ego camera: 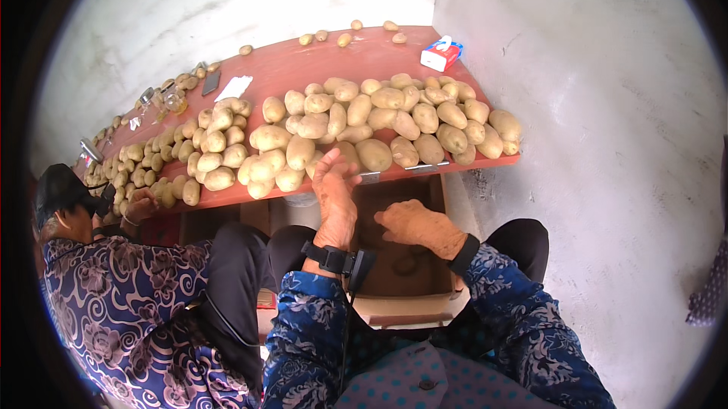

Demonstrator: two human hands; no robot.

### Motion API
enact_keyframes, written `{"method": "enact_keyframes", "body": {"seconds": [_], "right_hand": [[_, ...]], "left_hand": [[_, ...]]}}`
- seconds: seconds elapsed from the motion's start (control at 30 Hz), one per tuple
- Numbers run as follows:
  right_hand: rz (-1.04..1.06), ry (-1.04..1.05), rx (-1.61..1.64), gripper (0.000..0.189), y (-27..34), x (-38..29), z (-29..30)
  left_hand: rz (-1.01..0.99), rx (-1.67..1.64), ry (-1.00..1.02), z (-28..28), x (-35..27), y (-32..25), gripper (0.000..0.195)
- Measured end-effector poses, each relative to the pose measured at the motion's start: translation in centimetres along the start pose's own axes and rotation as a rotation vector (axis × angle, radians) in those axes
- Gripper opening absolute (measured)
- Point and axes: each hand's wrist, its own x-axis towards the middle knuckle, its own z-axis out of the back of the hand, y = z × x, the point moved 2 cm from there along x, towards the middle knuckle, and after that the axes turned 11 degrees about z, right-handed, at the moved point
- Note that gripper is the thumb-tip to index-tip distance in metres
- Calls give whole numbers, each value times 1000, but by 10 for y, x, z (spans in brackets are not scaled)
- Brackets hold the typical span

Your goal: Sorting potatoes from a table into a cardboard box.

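Note:
Potatoes (374, 154) lie heaped along the front of the red table (284, 70) before me. My left hand (336, 195) is raised at the table's front edge with its fingers spread, close to the nearest potatoes and holding nothing that I can see. Lower and to its right, my right hand (424, 228) hangs over an open cardboard box (406, 305). Its fingers curl inward, and the back of the hand hides whether anything is in them. The box sits between my knees below the table; its dark floor shows a faint ring-shaped mark.
A person (122, 295) in a patterned top sits at my left, one hand (141, 206) at the potatoes. A tissue pack (442, 54) stands at the back right. A phone (211, 83), white paper (234, 88) and glass jars (175, 103) lie further left. Walls border the table.

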Motion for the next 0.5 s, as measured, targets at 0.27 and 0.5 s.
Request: {"method": "enact_keyframes", "body": {"seconds": [0.27, 0.5], "right_hand": [[-33, 181, 79, 41, 69, -11, -39], [-83, 94, 195, 41, 101, -23, -68]], "left_hand": [[10, -46, 34, 4, 8, -13, 31], [14, -55, 93, 5, 16, -13, 27]]}}
